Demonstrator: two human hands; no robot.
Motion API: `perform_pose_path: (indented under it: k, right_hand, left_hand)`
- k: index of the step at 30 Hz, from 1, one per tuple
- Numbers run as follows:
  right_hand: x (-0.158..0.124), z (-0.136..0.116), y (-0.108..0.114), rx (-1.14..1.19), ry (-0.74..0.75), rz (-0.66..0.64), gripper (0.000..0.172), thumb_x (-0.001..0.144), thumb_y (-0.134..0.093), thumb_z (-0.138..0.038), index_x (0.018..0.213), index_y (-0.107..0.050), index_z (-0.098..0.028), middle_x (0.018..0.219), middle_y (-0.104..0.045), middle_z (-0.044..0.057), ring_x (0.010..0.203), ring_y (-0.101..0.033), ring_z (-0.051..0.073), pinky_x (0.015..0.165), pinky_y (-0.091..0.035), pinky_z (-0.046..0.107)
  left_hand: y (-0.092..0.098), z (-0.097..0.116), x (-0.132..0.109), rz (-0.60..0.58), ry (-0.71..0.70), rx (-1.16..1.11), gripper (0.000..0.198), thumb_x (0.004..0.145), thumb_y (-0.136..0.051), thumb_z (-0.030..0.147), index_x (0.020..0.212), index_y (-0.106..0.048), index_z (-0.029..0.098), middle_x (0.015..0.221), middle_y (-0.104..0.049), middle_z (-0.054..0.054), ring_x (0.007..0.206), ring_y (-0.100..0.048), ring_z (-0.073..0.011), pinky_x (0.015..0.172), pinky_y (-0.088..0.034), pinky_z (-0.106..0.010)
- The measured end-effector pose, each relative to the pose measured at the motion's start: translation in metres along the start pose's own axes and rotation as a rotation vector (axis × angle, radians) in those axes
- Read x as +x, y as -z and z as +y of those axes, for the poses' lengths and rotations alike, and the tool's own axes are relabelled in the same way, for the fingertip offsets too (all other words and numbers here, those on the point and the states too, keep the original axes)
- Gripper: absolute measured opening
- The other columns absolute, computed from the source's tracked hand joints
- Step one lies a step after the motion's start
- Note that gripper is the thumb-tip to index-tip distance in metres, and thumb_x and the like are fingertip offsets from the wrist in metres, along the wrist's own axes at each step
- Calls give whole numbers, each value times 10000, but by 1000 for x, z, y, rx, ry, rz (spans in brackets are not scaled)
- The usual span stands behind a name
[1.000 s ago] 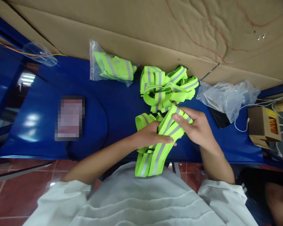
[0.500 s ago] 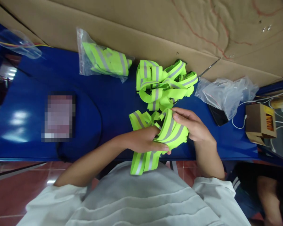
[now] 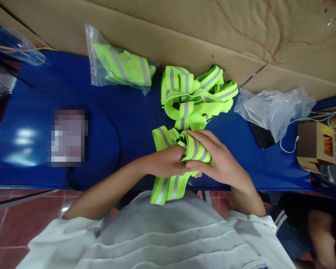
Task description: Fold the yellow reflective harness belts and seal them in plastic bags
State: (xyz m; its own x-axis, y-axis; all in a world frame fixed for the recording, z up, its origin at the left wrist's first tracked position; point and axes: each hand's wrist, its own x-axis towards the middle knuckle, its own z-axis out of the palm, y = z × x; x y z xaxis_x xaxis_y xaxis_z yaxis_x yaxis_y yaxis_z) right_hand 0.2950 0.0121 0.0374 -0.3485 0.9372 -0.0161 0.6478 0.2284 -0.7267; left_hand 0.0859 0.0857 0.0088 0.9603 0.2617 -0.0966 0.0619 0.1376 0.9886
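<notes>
In the head view, seems to be folding the reflective strap (image 3: 196,149) into a bundle, above the near side of the worktop (image 3: 137,119), beside the loose pile (image 3: 186,108). Holds it in the left hand (image 3: 168,163), half closed and partly hidden; cups it from outside with the right hand (image 3: 217,157), curving thumb and fingers around. Likely calls next for pressing the layers together and gathering the loose lengths. Looks yellow-green with a grey stripe, layered up top, dangling in loops towards the shirt (image 3: 168,231).
</notes>
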Motion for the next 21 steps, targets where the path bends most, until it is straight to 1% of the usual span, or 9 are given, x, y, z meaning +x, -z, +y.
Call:
perform_pose_path:
  k: [3,5,8,11,13,15,17,19,21]
  right_hand:
    - [0,1,-6,-15,-5,50,717,958,-706,-608,1581,-520,-308,1486,-581,138,1377,-620,319,1126,-591,484]
    - [-1,2,-4,-37,25,85,680,958,-723,-574,1561,-546,-313,1478,-588,129,1367,-629,315,1114,-600,474]
    - [-4,-2,5,-50,79,166,640,951,-763,-502,1530,-585,-296,1468,-616,120,1360,-638,297,1134,-584,450]
    - [-5,-7,16,-34,80,277,614,925,-814,-433,1487,-631,-271,1435,-657,116,1338,-651,275,1146,-563,414]
    - [-4,-8,21,26,72,271,592,909,-838,-411,1453,-660,-260,1399,-691,104,1299,-675,257,1120,-567,385]
    - [-2,-7,22,137,48,214,544,900,-851,-394,1401,-695,-249,1348,-728,82,1228,-713,233,1054,-586,344]
    - [0,-4,21,271,-32,166,469,902,-850,-380,1336,-734,-242,1253,-773,54,1096,-754,201,929,-607,292]
    - [1,0,20,410,-139,139,352,920,-829,-383,1235,-777,-234,1102,-805,23,918,-760,161,778,-595,242]
    - [1,4,18,528,-229,122,231,939,-803,-402,1068,-810,-211,908,-790,-4,745,-712,123,652,-545,209]
  left_hand:
    - [3,1,-1,-55,37,-6,307,1032,-639,407,1029,-823,161,1036,-831,-58,933,-761,-173,839,-561,-236]
    - [5,1,-1,-105,76,-47,307,1017,-666,412,1068,-829,156,1047,-834,-68,929,-761,-175,808,-563,-228]
    - [5,0,-2,-151,106,-146,302,998,-700,402,1097,-822,143,1084,-834,-94,967,-767,-187,824,-581,-233]
    - [0,-2,-1,-204,133,-240,293,972,-734,411,1075,-806,146,1064,-834,-98,964,-774,-189,840,-601,-247]
    - [-4,-5,0,-234,152,-296,289,964,-738,406,1113,-785,162,1018,-830,-80,933,-777,-182,824,-610,-253]
    - [-7,-9,1,-231,172,-298,289,953,-745,382,1154,-765,175,987,-822,-60,914,-773,-173,811,-609,-253]
    - [-7,-12,2,-202,187,-246,279,942,-751,359,1151,-758,174,978,-820,-53,915,-765,-168,828,-603,-255]
    - [-6,-14,2,-173,187,-196,251,951,-731,345,1121,-760,163,1003,-822,-61,944,-760,-170,874,-597,-267]
    - [-5,-14,2,-166,170,-161,228,965,-705,332,1100,-766,157,1049,-821,-72,1001,-757,-176,926,-587,-277]
